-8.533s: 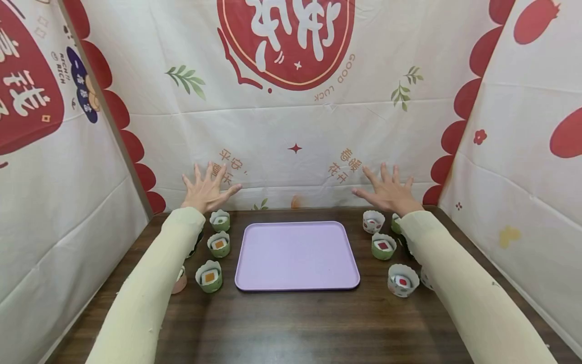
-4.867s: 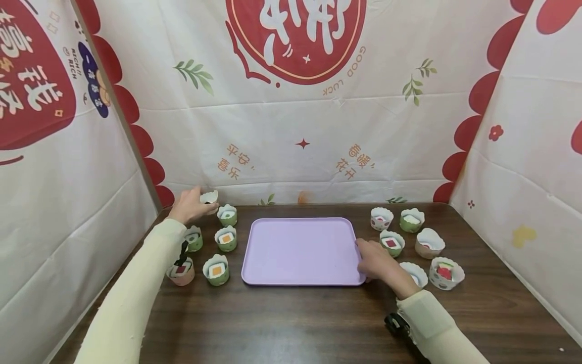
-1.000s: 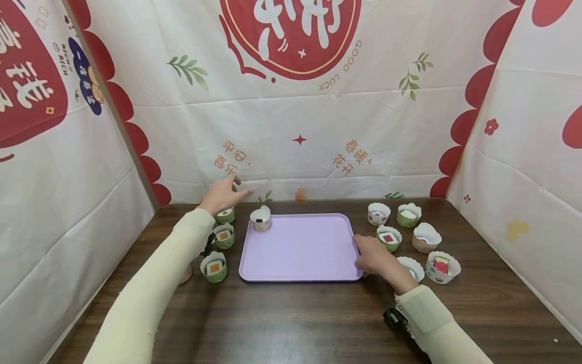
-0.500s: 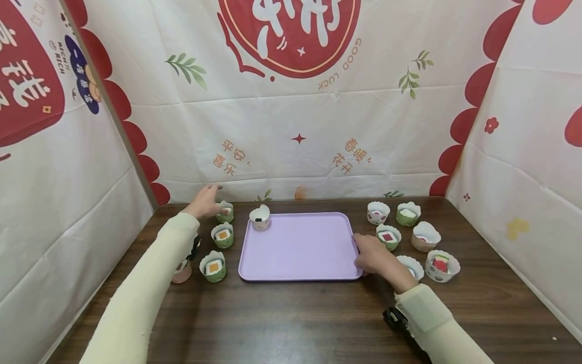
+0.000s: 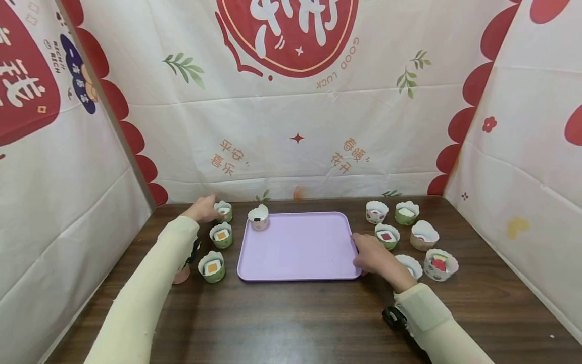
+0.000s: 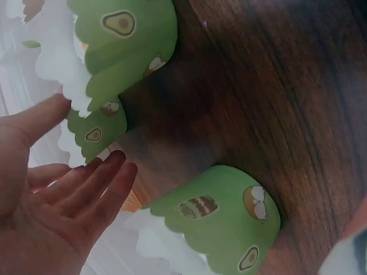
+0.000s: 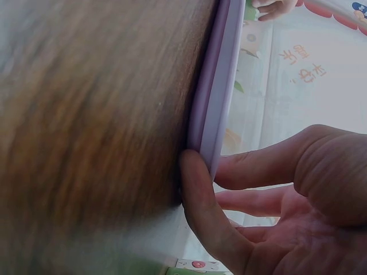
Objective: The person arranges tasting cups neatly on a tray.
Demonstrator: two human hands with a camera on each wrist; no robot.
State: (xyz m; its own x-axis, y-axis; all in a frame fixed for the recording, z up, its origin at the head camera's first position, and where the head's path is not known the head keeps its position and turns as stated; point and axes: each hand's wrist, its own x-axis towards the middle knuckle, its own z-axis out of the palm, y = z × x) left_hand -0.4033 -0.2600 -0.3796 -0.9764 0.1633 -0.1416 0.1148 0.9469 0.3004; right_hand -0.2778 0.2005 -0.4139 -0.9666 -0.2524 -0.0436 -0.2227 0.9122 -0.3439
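Far green cup (image 5: 228,215) was upright on the table (image 5: 282,323), back left, near the purple tray's (image 5: 297,253) far-left corner. My left hand (image 5: 202,209) was at it: thumb near side, fingers far side, spread & relaxed, nothing gripped. Skin contact w/ wall: cdn't tell. Imo gd grasp = seat cup deep btwn thumb & fingers, then lt even squeeze; thin scalloped wall wd prob crush. Level lift best, so contents didn't tip. Thumb looked v close to middle green cup (image 5: 221,237), so that rim needed watching.

Right hand (image 5: 374,254) had tray's right edge pinched btwn thumb & finger; imo worth it, stopped tray sliding. Pale cup (image 5: 258,225) w/ dark bit inside stood in tray's far-left corner. Front green cup (image 5: 212,270) was nearer me; six more cups (image 5: 424,242) stood right of tray.
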